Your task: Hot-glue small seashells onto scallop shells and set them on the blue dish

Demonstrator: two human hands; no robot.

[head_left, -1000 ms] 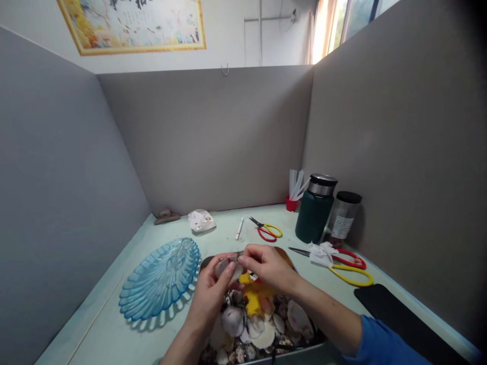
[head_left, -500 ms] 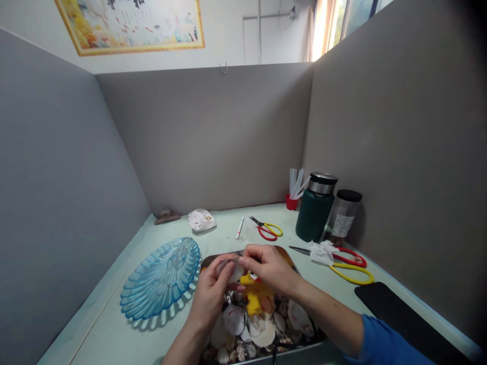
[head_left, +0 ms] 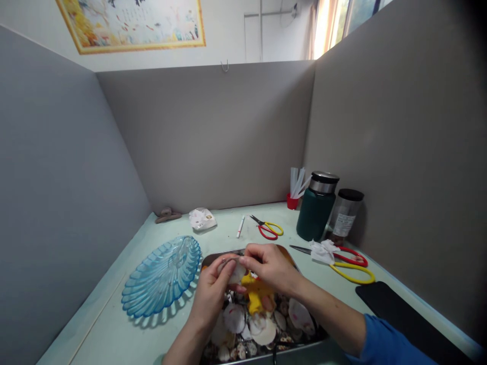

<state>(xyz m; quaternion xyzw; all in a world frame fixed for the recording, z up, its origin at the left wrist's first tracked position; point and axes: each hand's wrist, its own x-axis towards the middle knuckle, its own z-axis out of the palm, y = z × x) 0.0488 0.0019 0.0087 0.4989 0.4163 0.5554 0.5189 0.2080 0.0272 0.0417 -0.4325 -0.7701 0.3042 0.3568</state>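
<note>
Above a metal tray (head_left: 243, 359) of seashells, my two hands meet at a pale, whitish seashell (head_left: 237, 274). My left hand (head_left: 214, 284) is closed around its left side, thumb on the near face. From the right, the fingertips of my right hand (head_left: 272, 266) pinch the shell's upper edge; whether a small thing is between them I cannot make out. Below, the tray holds several scallop shells (head_left: 263, 332), small spotted shells and a yellow, star-like piece (head_left: 255, 294). The hands hide the tray's far middle part.
A blue shell-shaped dish (head_left: 160, 279) lies left. Behind are a crumpled white packet (head_left: 203, 219), a white pen (head_left: 240, 227) and small scissors (head_left: 268, 228). To the right stand a green flask (head_left: 315, 210), a clear jar (head_left: 344, 218), large scissors (head_left: 352, 272) and a black phone-like slab (head_left: 399, 309). Grey partitions surround the table.
Both hands stay at the shell with hardly any movement; the shell's face is turned slightly more toward me. The whole view has shifted very little.
</note>
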